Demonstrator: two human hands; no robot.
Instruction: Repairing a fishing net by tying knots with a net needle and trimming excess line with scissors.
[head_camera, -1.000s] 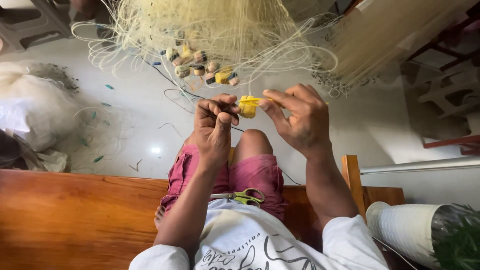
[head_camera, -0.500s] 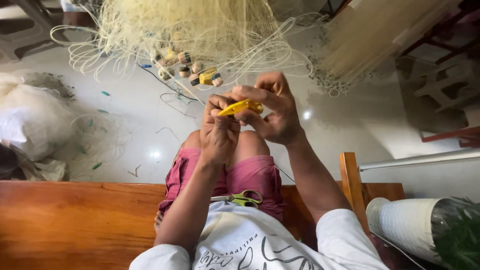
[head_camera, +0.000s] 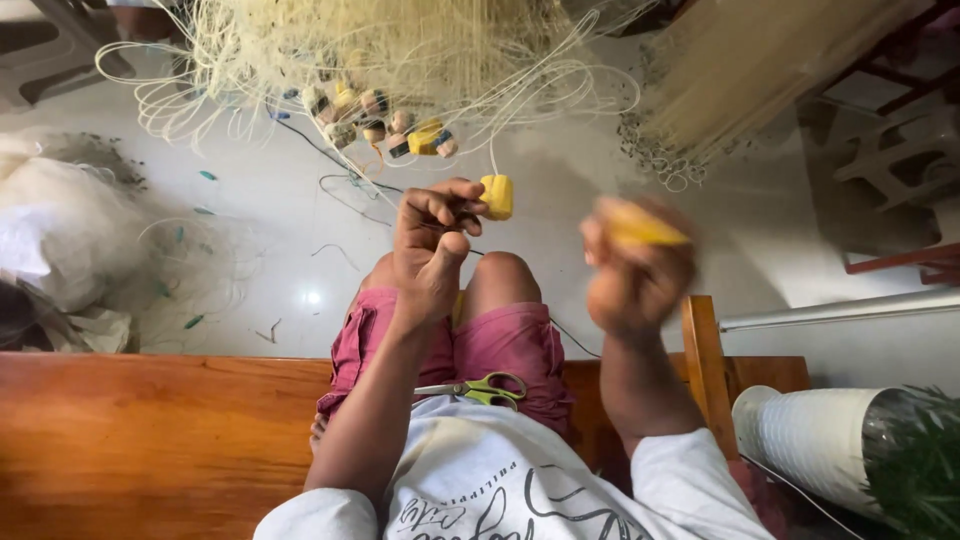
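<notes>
My left hand (head_camera: 432, 245) pinches a small yellow float (head_camera: 497, 196) strung on a pale line, held above my knees. My right hand (head_camera: 637, 265) is off to the right, blurred, and closed on a flat yellow netting tool (head_camera: 640, 226). A heap of cream fishing net and line (head_camera: 400, 50) lies on the floor ahead, with several yellow and tan floats (head_camera: 390, 125) clustered at its near edge. Green-and-yellow-handled scissors (head_camera: 478, 389) rest on my lap against the pink shorts.
I sit on a wooden bench (head_camera: 150, 440). A white sack (head_camera: 60, 230) with loose netting lies at the left. A white cone of twine (head_camera: 810, 440) and a green plant (head_camera: 920, 460) sit at the right. Red furniture (head_camera: 900, 265) stands beyond on the pale floor.
My hands were together on the yellow float and tool. Now my right hand has pulled away to the right with the tool, while my left hand keeps the float.
</notes>
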